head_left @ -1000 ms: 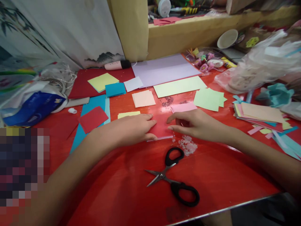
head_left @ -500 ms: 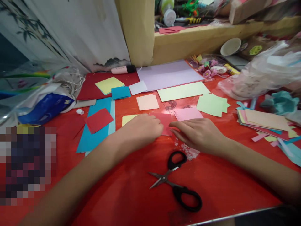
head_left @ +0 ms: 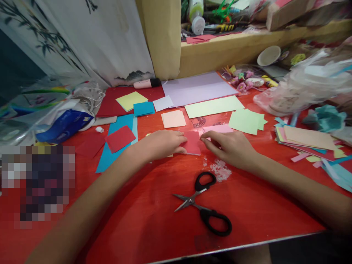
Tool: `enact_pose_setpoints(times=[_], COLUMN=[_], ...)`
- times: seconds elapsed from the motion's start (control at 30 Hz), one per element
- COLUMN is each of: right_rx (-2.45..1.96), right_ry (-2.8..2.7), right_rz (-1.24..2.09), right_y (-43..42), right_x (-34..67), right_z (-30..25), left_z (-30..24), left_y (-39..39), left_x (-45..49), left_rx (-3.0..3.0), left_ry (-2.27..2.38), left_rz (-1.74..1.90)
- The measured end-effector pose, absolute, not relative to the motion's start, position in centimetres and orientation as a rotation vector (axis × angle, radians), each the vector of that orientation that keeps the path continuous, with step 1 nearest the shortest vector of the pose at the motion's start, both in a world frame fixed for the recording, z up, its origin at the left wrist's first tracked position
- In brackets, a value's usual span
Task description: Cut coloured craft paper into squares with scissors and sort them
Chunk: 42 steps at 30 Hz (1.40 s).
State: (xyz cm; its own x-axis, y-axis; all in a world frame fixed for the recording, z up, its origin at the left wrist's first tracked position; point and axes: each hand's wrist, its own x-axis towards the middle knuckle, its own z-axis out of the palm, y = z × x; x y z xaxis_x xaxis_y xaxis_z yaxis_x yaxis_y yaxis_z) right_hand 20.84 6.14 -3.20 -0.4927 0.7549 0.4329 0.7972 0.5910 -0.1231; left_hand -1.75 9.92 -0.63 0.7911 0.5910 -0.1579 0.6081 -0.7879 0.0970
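A small red paper square (head_left: 191, 143) lies flat on the red table (head_left: 154, 216) between my hands. My left hand (head_left: 162, 144) rests on its left part, fingers curled down onto the paper. My right hand (head_left: 229, 146) lies palm down at its right edge, the forefinger tip touching the paper's upper right corner. A pink paper stack (head_left: 218, 128) sits just beyond my right hand. Black-handled scissors (head_left: 203, 207) lie partly open on the table in front of me, apart from both hands.
Coloured sheets cover the far table: lilac (head_left: 196, 88), pale green (head_left: 213, 106), peach (head_left: 173, 118), blue (head_left: 118, 146), yellow (head_left: 131, 100). A paper pile (head_left: 308, 141) and plastic bag (head_left: 305, 86) crowd the right. A tissue pack (head_left: 64, 124) lies left. The table edge runs along the bottom.
Both hands have shifted on the red square; it now shows between them, with my left fingers on its left part and my right forefinger at its upper right corner.
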Motion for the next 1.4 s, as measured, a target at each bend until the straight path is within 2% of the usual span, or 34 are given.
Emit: enact_pose_setpoints(times=[0.13, 0.37, 0.77, 0.93, 1.1, 1.23, 1.4], right_rx=[-1.274, -1.333, -1.319, -1.202, -0.938, -1.025, -1.094], right_ry=[-2.377, -2.23, -2.165, -2.047, -2.125, -2.15, -2.126], right_rz=[0.035, 0.573, 0.656, 0.621, 0.669, 0.881, 1.073], right_y=[5.9, 5.2, 5.7, 4.7, 3.7, 4.0, 4.4], right_x=[20.4, 19.9, 20.3, 20.0, 19.4, 19.4, 19.3], right_z=[-3.0, -1.8, -1.6, -2.1, -3.2, -3.5, -3.6], left_z=[-0.2, 0.9, 0.8, 1.2, 1.4, 1.6, 6.4], left_y=[9.2, 8.2, 8.5, 8.2, 8.7, 9.7, 8.6], left_x=[-1.3, -0.8, -1.0, -0.5, -0.4, -1.3, -3.6], left_rx=[2.827, 2.835, 2.804, 2.804, 2.786, 2.744, 2.754], left_ry=[0.944, 1.012, 0.988, 1.13, 1.152, 1.231, 1.656], left_rz=[-0.184, -0.314, -0.317, -0.331, -0.223, -0.035, 0.291])
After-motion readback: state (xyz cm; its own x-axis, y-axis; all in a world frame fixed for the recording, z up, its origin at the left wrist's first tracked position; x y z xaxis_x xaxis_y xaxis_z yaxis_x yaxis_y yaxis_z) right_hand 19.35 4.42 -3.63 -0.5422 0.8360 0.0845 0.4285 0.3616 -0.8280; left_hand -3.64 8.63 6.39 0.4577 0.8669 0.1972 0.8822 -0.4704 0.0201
